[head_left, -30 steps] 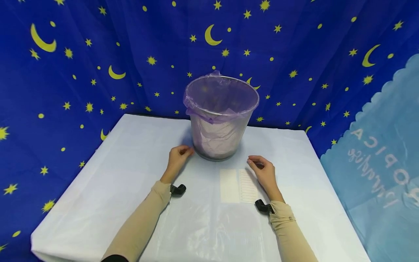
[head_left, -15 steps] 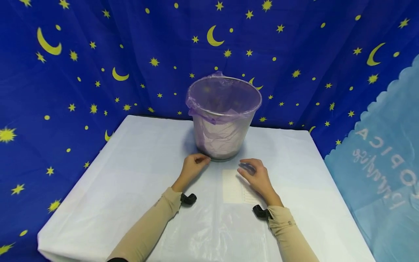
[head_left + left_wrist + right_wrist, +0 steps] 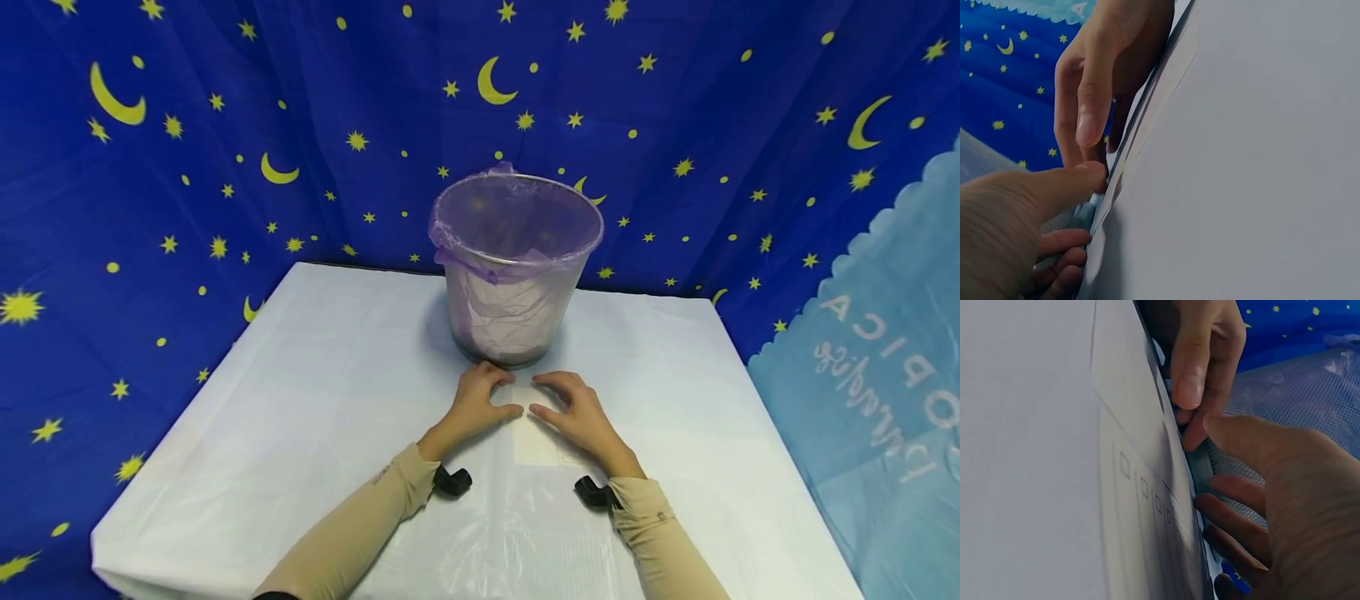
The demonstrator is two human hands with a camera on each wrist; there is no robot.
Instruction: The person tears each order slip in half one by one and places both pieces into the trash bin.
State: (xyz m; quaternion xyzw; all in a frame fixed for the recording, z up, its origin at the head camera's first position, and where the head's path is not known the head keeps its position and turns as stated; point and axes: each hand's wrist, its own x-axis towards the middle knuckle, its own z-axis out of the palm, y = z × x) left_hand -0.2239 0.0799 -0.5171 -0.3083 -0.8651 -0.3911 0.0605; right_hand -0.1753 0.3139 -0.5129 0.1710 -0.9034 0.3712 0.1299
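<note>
A: What do we see on the counter (image 3: 300,375)?

B: The left hand (image 3: 474,402) and right hand (image 3: 583,413) facing each other, thumbs parted from bent fingers, neither gripping anything we can make out. Beneath, a blank sheet (image 3: 534,447) lies beside a checkbox-lined sheet (image 3: 1147,550), before a mesh bin (image 3: 497,327).

A: Why so placed?

B: Flat sheets stay within both hands' reach, we judge; whether fingertips touch paper, we cannot tell. The purple liner (image 3: 491,268) overhangs the rim, probably to keep it seated.
</note>
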